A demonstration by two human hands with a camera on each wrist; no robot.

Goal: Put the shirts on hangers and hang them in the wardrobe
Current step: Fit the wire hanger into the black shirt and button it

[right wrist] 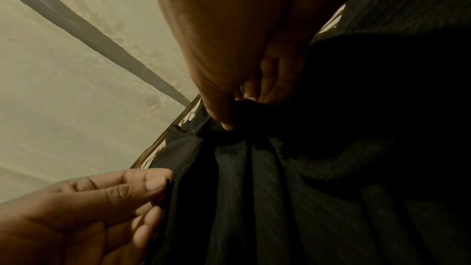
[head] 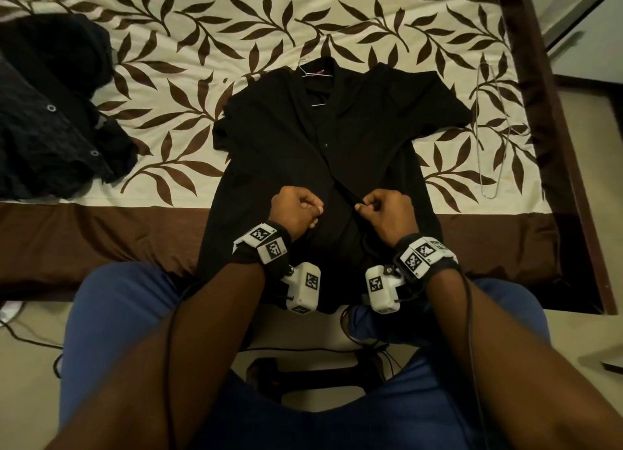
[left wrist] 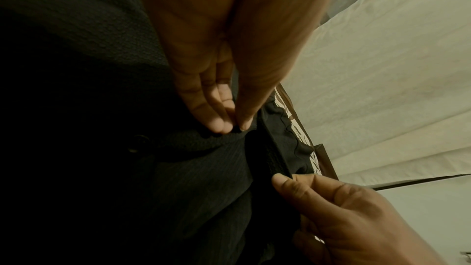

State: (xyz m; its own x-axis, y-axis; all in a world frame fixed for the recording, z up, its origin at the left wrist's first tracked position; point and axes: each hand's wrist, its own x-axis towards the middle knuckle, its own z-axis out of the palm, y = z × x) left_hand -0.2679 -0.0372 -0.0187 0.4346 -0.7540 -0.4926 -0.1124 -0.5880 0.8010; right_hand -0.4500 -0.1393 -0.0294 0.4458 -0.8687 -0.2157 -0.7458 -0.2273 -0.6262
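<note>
- On the bed (head: 354, 28), a black shirt (head: 279, 146) lies flat and face up on the leaf-print cover, a wire hanger (head: 315, 73) already threaded through its collar, hem draped over the near edge.
- The left hand (head: 296, 213) pinches the shirt's left front edge between thumb and fingers (left wrist: 219, 122); a button (left wrist: 137, 142) shows just beside that pinch.
- The right hand (head: 387, 213) pinches the opposite placket, thumb pressed against curled fingers (right wrist: 226, 122).
- The step appears to be buttoning the front so the shirt stays on the hanger. Done well, it likely means drawing both edges level, lining button with hole, and keeping the fabric slack enough to avoid tugging the collar off the hanger.
- A button (head: 326, 145) higher up sits at the closed placket.
- More dark shirts (head: 50, 119) lie heaped at the bed's left; a spare hanger (head: 488, 129) rests at the right.
- The wardrobe is not clearly in view.
</note>
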